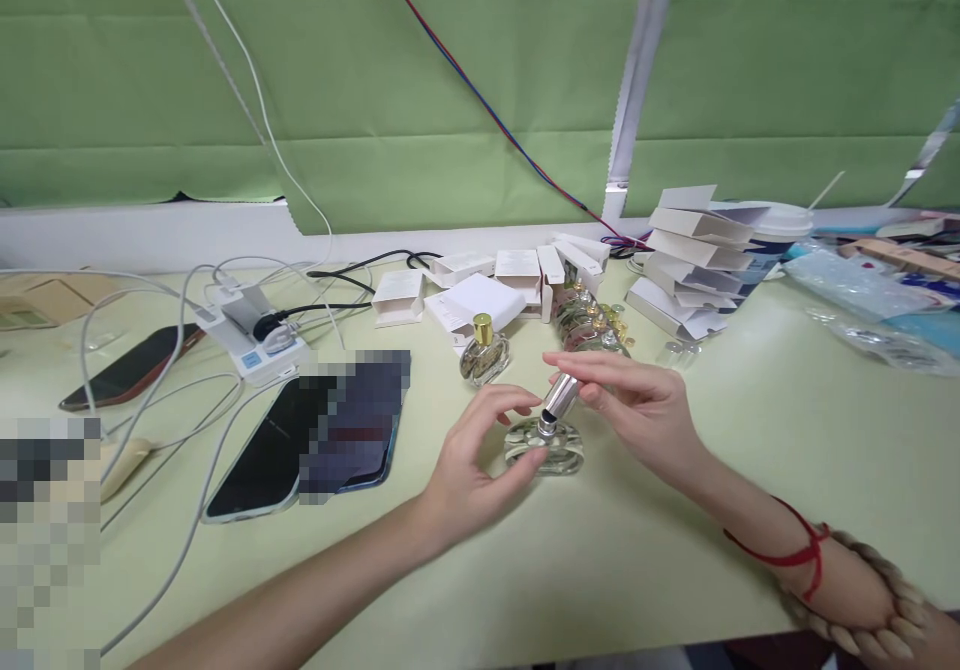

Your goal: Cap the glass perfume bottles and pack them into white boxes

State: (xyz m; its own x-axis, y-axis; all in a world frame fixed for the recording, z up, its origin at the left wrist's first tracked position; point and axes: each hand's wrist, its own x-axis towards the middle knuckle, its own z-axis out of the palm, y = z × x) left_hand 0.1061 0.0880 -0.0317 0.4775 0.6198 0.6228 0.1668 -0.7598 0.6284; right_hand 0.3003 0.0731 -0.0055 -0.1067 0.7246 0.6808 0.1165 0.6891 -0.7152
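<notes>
A clear oval glass perfume bottle [564, 458] stands on the table with a silver collar at its neck. My left hand [472, 460] curves round its left side, thumb across the front and fingers behind. Between the thumb and fingers of my right hand [649, 415] is a shiny silver cap [561, 397], tilted, its lower end at the bottle's neck. Whether the cap touches the neck is hard to tell. Behind my left hand stands a similar bottle with a gold cap [483, 328].
Several more bottles [581, 320] stand behind my right hand. White boxes [480, 305] lie at the back, with a box stack [686, 265] beside a lidded cup [776, 230]. Phones [262, 450], a power strip [262, 350] and cables lie left; plastic packets [870, 300] lie right.
</notes>
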